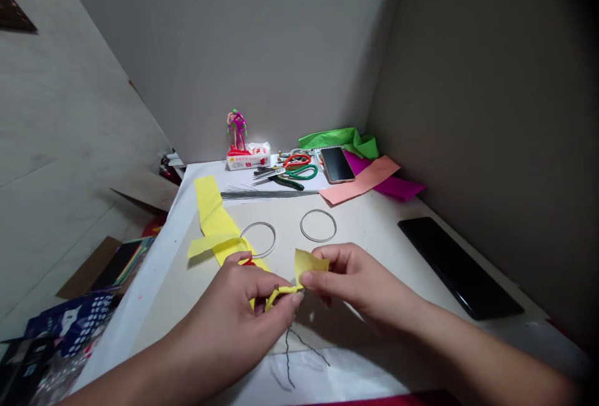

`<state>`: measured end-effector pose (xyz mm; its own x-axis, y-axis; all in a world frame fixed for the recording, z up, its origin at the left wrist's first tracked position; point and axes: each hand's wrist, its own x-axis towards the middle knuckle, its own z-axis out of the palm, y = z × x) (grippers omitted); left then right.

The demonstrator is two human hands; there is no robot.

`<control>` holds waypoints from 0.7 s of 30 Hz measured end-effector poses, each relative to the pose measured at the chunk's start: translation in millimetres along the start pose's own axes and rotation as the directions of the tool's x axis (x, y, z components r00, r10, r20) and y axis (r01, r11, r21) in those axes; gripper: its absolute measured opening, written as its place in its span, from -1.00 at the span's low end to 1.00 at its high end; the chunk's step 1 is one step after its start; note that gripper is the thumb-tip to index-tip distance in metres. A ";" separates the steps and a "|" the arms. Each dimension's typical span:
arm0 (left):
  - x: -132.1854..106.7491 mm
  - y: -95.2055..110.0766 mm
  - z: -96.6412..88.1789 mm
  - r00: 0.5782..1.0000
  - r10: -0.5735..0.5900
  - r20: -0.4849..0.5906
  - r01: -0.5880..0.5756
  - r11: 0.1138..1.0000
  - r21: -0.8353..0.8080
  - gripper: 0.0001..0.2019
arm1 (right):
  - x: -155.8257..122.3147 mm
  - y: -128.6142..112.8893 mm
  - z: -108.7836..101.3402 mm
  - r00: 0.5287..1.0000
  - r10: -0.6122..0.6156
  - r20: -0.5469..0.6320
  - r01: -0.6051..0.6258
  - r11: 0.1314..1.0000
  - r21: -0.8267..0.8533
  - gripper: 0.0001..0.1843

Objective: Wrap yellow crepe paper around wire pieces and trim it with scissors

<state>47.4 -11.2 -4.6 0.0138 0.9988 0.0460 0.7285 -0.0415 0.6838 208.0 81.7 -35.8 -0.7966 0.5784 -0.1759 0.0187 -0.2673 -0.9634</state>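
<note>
My left hand pinches a dark twisted wire frame over the front of the board, its thumb and fingers closed around a part wrapped in yellow paper. Two bare wire ends dangle below. Between the thumb and fingers of my right hand is a yellow paper strip, whose lower end meets the wrapped wire at my left fingertips. A longer yellow paper piece lies behind my left hand. Something small and red shows by my left index finger, mostly hidden.
Two wire rings lie on the pale board. Behind are a bundle of thin wires, scissors, a phone, coloured paper and a box with small figures. A black slab lies right.
</note>
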 end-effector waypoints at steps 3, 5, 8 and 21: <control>-1.8 0.2 -0.6 0.998 0.013 0.060 -0.022 0.988 0.150 -0.71 | 1.0 0.6 -0.5 0.999 0.031 0.029 -0.033 0.998 0.054 -0.68; -3.2 -0.2 -0.6 0.999 0.039 0.033 -0.046 0.974 0.220 -0.72 | 1.9 0.7 -0.6 0.998 0.051 0.042 -0.054 0.996 0.069 -0.68; -5.0 -0.1 -0.5 0.997 0.075 -0.003 -0.071 0.957 0.283 -0.74 | 2.5 0.8 -0.3 0.995 0.074 0.064 -0.080 0.992 0.100 -0.70; -4.1 3.8 -1.0 0.989 0.138 0.042 -0.145 0.938 0.316 -0.79 | 4.0 0.3 -0.2 0.973 0.175 0.154 -0.196 0.970 0.140 -0.79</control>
<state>49.3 -15.5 -1.5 0.1434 0.9836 0.1094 0.8974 -0.1758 0.4047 204.9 84.1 -36.8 -0.8643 0.3975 -0.3083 0.0900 -0.4808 -0.8722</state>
